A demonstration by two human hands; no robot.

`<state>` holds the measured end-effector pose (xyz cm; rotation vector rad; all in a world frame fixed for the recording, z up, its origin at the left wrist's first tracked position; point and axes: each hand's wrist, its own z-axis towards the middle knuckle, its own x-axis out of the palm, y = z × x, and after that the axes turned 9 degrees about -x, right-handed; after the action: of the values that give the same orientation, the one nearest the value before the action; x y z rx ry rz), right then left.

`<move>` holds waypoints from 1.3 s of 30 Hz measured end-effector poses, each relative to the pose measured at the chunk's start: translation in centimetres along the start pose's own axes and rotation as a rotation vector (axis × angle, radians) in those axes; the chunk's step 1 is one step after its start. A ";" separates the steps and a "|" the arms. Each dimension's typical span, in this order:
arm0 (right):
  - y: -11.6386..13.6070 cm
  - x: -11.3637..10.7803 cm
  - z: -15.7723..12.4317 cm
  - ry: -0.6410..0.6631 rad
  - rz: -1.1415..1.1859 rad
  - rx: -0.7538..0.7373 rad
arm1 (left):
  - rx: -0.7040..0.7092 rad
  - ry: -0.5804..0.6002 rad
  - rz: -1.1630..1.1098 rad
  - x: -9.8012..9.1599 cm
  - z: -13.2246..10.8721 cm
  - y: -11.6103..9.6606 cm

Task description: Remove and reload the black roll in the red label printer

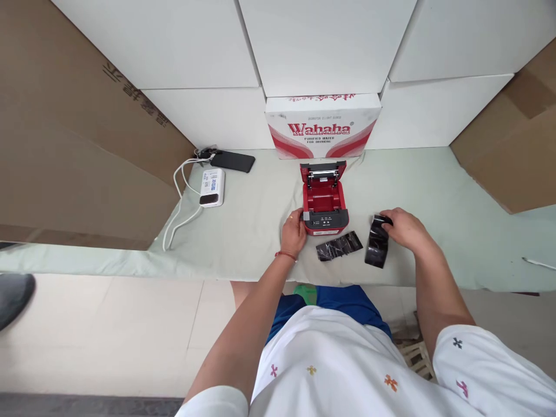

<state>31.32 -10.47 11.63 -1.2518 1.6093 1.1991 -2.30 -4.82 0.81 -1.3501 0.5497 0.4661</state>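
Note:
A small red and black label printer (325,222) sits on the cloth with its lid (323,172) raised and its red inner bay bare. My left hand (293,233) grips its front left corner, fingers curled against the side. To the right of the printer, my right hand (403,227) pinches the upper end of a glossy black strip (376,248) between thumb and fingers. The strip hangs down toward the table's front edge; whether its lower end touches the cloth I cannot tell. Between it and my left hand, a second crinkled black strip (339,246) lies slantwise in front of the printer.
Behind the printer stands a white and red Wahaha water carton (324,130) against white boxes (330,46). Further left lie a white power bank (212,187), white cables (176,200) and a black phone (233,161). Brown cardboard (78,127) closes the left side, and more cardboard (512,139) the right.

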 end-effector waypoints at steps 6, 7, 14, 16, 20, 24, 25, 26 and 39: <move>5.7 2.2 -1.4 0.058 0.024 -0.123 | -0.012 0.016 -0.003 -0.2 0.0 -0.1; 6.6 2.4 -1.5 0.128 -0.002 -0.133 | -0.018 0.014 -0.001 -0.2 0.0 -0.1; 9.3 -0.1 -2.4 0.393 0.273 -0.601 | -0.030 0.013 0.002 0.0 0.0 -0.1; 9.5 -2.1 -2.1 0.355 0.439 -0.737 | -0.027 0.006 -0.002 0.0 0.0 0.0; 10.9 -4.9 0.7 0.068 0.389 -0.687 | -0.034 -0.005 -0.020 0.1 0.0 -0.2; 13.6 -5.1 4.6 -0.031 0.082 -0.500 | -0.042 0.002 -0.009 0.2 0.0 -0.3; 14.3 -4.9 5.3 -0.015 0.011 -0.470 | -0.041 0.000 -0.002 0.2 0.0 -0.3; 15.0 -4.6 6.0 0.006 -0.048 -0.447 | -0.039 -0.005 0.003 0.2 0.0 -0.3; 16.2 -4.5 5.8 -0.284 0.120 -0.549 | -0.026 0.001 0.016 0.2 0.1 -0.1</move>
<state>16.74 -2.37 17.83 -1.2421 1.1966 1.8881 -2.09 -4.78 0.77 -1.3716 0.5573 0.4872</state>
